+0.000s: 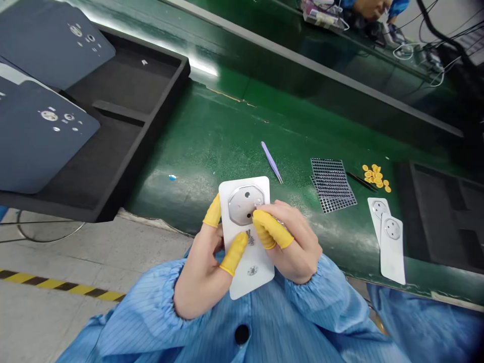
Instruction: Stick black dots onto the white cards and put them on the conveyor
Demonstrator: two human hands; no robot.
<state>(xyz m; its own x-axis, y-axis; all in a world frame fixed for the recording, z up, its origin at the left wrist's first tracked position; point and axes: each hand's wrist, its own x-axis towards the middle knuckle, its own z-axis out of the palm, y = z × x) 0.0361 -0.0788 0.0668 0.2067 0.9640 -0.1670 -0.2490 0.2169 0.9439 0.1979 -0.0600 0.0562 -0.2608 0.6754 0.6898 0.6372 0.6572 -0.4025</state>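
Note:
My left hand (pixel 209 272), with yellow finger cots on the finger and thumb that show, grips a white phone back cover (pixel 260 272) by its left side. The cover is tilted, with a silver octagonal camera plate (pixel 238 204) at its upper end and small dark print below. My right hand (pixel 293 239) is closed in a pinch at the plate's lower right edge, yellow cots on its thumb and finger. What it pinches is mostly hidden. Ahead on the green bench lie purple tweezers (pixel 271 161), apart from both hands.
Sheets of small black dots (pixel 333 184), black tweezers (pixel 361 181), loose yellow finger cots (pixel 374 174) and two white covers (pixel 393 252) lie rightward. A black tray (pixel 151 136) with dark blue panels (pixel 45 136) stands left; another dark tray (pixel 446 212) is at right.

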